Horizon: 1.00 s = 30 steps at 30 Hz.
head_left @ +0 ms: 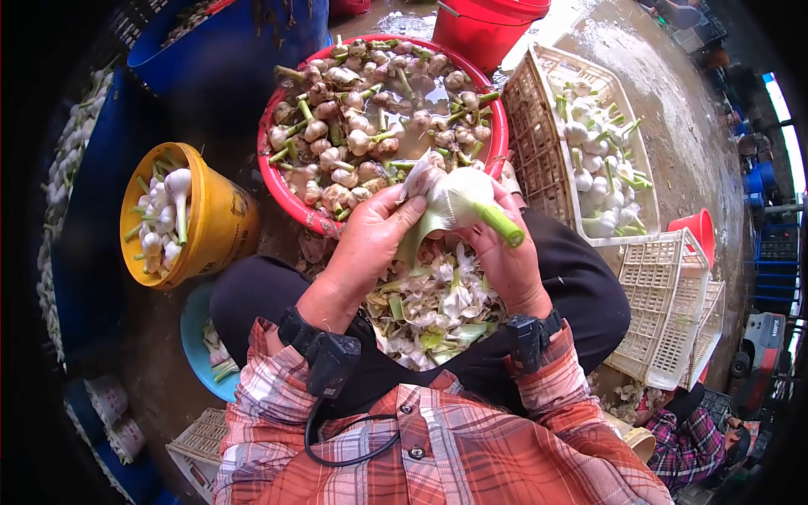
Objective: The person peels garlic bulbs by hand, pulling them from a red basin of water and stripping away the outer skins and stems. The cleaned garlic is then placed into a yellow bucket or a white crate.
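As I watch through the head camera, I log a yellow bucket of stemmed garlic on the left, a blue basin just below it in view. Next, the left hand: fingers and thumb pinching loose papery skin. Beyond it, a red tub holds soiled garlic in murky water. I note the garlic bulb between both hands, above a heap of peelings, cut green stem tilted lower right. Right hand: fingers curled round the bulb, partly hidden. Farther right, a pale crate of whiter bulbs.
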### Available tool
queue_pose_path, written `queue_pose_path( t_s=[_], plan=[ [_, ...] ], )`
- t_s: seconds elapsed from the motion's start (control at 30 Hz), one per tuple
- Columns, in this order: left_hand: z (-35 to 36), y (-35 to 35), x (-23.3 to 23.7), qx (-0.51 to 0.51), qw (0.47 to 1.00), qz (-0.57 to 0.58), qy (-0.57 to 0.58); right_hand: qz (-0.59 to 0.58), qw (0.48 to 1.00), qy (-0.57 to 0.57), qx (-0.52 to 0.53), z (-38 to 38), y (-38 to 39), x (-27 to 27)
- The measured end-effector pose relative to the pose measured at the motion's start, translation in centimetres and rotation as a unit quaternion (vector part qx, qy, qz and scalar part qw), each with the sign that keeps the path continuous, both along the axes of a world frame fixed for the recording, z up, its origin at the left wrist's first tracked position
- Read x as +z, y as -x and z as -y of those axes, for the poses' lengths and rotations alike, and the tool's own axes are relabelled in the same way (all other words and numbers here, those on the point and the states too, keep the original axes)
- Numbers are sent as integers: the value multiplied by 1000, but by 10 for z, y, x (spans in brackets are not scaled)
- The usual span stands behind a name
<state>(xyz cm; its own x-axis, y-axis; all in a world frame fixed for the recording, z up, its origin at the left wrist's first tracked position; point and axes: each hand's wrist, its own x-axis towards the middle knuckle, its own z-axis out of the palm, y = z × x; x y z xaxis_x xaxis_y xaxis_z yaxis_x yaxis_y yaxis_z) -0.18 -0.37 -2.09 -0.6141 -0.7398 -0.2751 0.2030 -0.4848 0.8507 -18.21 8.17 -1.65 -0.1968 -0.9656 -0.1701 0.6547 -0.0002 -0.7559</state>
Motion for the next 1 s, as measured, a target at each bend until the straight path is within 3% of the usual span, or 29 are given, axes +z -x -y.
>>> queue_pose_path(
  t_s=[0.03, 0.1, 0.13, 0.17, 0.2, 0.23, 0.27, 0.33, 0.37, 0.4, 0.43, 0.47, 0.53, 0.6, 0.63, 0.67, 0.7, 0.83, 0.93, 1.0],
  plan=[
    [0, 0, 0, 12, 1000, -1, 13, 1, 1000, 1, 1, -3, -5, -1],
    [2, -1, 2, 22, 999, 19, 38, -317, 941, 43, -113, -7, -15, -1],
    [1, -1, 3, 29, 997, 37, 57, -317, 941, 42, -114, -6, -13, 2],
    [-3, 1, 2, 22, 998, 37, 54, -506, 850, 74, -130, -7, -9, 6],
    [-7, 4, 2, 25, 995, 44, 91, -674, 719, 103, -137, -6, -5, 11],
    [-7, 5, 5, 31, 989, 50, 132, -347, 919, 97, -159, 4, -10, 3],
    [-7, 3, 9, 31, 989, 49, 135, -206, 968, -34, -138, 0, -3, 11],
    [-1, -9, 25, 82, 992, -6, 91, 17, 989, 10, -146, 4, 18, -5],
    [4, -17, 30, 94, 991, -28, 90, 17, 986, 23, -164, 1, 33, -11],
    [8, -25, 30, 69, 988, 30, 133, -17, 981, 34, -191, -1, 37, -4],
    [6, -23, 26, -46, 963, 105, 243, -67, 981, 52, -176, -3, 39, 1],
    [1, -25, 17, -155, 908, 183, 344, -114, 979, 68, -157, -6, 37, 6],
    [-17, -18, 22, -271, 820, 328, 384, -311, 935, 106, -131, -7, 27, 17],
    [-6, -11, 45, -232, 861, 341, 299, -423, 883, 156, -133, -9, 21, 24],
    [-5, -9, 29, -70, 928, 239, 278, -421, 884, 156, -127, -11, 18, 29],
    [-1, -8, 30, -8, 957, 186, 223, -517, 832, 162, -118, -13, 15, 35],
    [-1, -5, 28, 13, 955, 177, 238, -606, 770, 168, -108, -13, 12, 38],
    [2, -5, 7, 34, 961, 148, 232, -702, 671, 224, -83, -5, 9, 37],
    [7, -8, 9, -3, 939, 208, 273, -696, 687, 205, -45, -4, 10, 39],
    [6, -6, 7, -14, 987, 100, 121, -557, 810, 179, -25, -3, 21, 30]
  ],
)
